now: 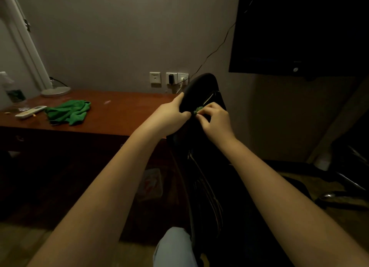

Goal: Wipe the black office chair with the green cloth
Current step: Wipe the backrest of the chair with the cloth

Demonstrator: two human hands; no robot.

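Both bare arms are stretched out in front, and the action is up at the black office chair (201, 84); its rounded backrest top rises in front of the wall, just right of the table (119, 114); the left hand (171, 114) has the backrest's left edge, fingers wrapped over the rim and thumb laid on the near face, a firm clasp; close beside it, almost touching, the right hand (216, 120) is on that same dark face, its fingers (209, 107) curled in and pinching a small green scrap (198, 109); whether that scrap is a fold of fabric or a bit of fluff I cannot tell, it is too small; and the green cloth (67, 112) lies crumpled on the table, well to the left of the chair, neither hand on it; just left of the cloth lies a white remote control (30, 111); behind them, by the wall, sits a round lamp base (56, 90); a clear bottle (13, 90) with a green label stands at the far left edge; on the wall there is a row of sockets (169, 78), one with a dark plug in it, and a thin cable (217, 46) climbs towards the dark television (299, 31) up on the right; down at the bottom, a knee in pale trousers (173, 246) sits just left of the chair; shiny metal legs (349, 184) show low on the right, on the floor.
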